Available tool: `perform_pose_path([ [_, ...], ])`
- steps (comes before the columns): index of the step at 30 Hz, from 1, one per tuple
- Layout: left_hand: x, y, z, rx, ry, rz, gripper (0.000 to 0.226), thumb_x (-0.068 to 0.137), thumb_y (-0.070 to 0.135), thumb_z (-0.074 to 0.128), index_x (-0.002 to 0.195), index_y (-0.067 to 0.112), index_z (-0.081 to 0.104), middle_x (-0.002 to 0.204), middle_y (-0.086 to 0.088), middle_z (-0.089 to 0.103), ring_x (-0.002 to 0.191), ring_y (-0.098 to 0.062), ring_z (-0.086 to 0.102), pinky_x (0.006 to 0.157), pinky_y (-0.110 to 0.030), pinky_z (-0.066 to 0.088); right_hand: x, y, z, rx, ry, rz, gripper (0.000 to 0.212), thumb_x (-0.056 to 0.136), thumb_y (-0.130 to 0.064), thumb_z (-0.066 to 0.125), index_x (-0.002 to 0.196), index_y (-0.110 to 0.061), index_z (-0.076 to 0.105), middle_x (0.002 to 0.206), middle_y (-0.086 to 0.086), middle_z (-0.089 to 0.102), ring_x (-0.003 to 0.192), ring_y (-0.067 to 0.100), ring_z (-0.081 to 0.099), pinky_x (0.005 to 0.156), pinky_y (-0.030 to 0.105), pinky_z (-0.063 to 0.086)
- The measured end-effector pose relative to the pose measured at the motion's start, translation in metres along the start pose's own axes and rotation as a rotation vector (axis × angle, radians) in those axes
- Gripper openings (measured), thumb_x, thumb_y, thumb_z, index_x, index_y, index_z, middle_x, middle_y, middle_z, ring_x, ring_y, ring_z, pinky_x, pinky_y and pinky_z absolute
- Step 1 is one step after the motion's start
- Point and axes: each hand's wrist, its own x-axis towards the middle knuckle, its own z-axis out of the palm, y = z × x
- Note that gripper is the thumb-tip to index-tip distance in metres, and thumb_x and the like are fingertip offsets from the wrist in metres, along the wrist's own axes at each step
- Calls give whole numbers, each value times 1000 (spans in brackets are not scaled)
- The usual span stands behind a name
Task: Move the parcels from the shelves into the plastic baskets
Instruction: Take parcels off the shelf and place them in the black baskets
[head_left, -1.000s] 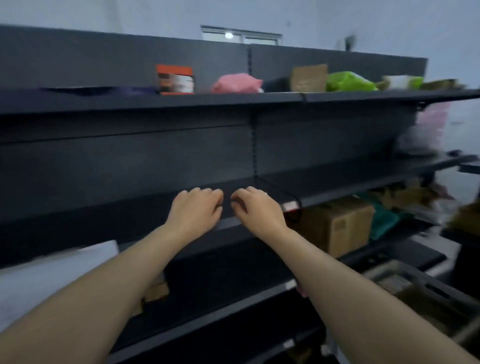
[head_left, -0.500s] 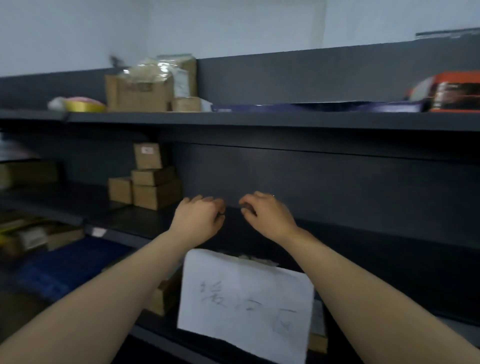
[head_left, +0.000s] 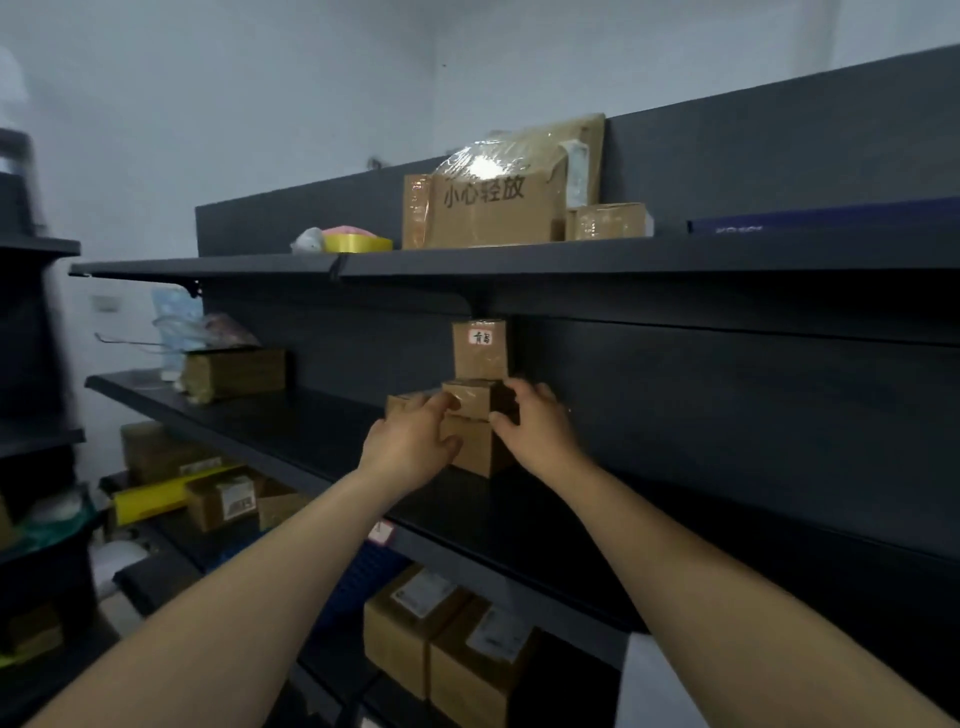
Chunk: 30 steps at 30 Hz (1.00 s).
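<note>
Where small boxes (head_left: 475, 415) stack on the middle shelf (head_left: 291, 415), left hand (head_left: 410, 447), right hand (head_left: 537, 434), both hands clasping them (top box (head_left: 479, 349) untouched)

Left hand (head_left: 413, 447): bare, no glove, no ring showing.
Right hand (head_left: 537, 431): bare, no glove.
Forearms: both uncovered, no sleeves, no watch or band in view.

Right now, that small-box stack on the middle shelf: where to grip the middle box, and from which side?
Judging by its pose, take the middle box by its left and right faces, coming from the open shelf front. The labelled box stands on its top and the bottom box is under it, so only the sides are free. The left hand and right hand already flank it.
</note>
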Motion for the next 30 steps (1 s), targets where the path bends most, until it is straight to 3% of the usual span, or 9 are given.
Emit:
perform_pose_path([
  [4,60,-44,7,-121,-28,35,51,91,31,57,137,23,38,132,-7,46,121,-27,46,97,-43,43,54,-15,32,5,128,141,55,92,-33,58,142,-25,36,140,9,37,121,29,48,96,44,48],
  [8,125,-68,20,-375,-80,5,70,90,25,59,149,21,21,146,-11,36,132,-30,38,107,-45,37,97,-23,43,-46,256,229,66,89,-37,62,146,-20,31,141,14,37,124,35,47,97,40,43],
  [13,172,-74,42,-813,-178,-60,75,91,16,60,151,18,15,152,-11,31,136,-28,37,109,-35,36,137,-42,53,-238,325,282,90,81,-59,63,151,-29,16,152,14,21,133,38,34,99,44,43],
  [16,179,-83,58,-773,-189,-38,70,91,14,57,150,16,20,149,-13,36,132,-30,41,104,-35,41,160,-51,69,-253,297,347,94,75,-68,63,150,-38,15,157,9,5,136,41,26,101,51,41],
  [18,182,-90,67,-788,-188,-60,72,91,11,55,151,18,15,149,-15,32,133,-31,39,103,-35,42,173,-49,76,-188,278,443,91,72,-68,64,147,-38,21,157,9,2,136,42,26,101,51,41],
  [22,180,-94,75,-836,-158,-98,66,95,9,47,151,17,14,148,-15,33,131,-28,40,109,-34,36,180,-36,70,-126,291,492,71,76,-52,68,136,-27,38,143,16,28,118,39,48,81,36,45],
  [25,166,-82,76,-664,-201,-26,64,94,28,53,149,21,21,146,-15,30,133,-32,33,111,-37,30,160,-21,51,-83,391,483,71,76,-49,67,135,-24,38,136,16,35,114,39,51,76,34,42],
  [30,152,-39,84,-396,-242,-45,98,74,65,63,149,36,8,158,-9,-3,142,-38,8,113,-49,18,101,20,28,-47,547,518,75,77,-44,68,140,-23,32,133,15,33,115,40,46,78,36,41],
])
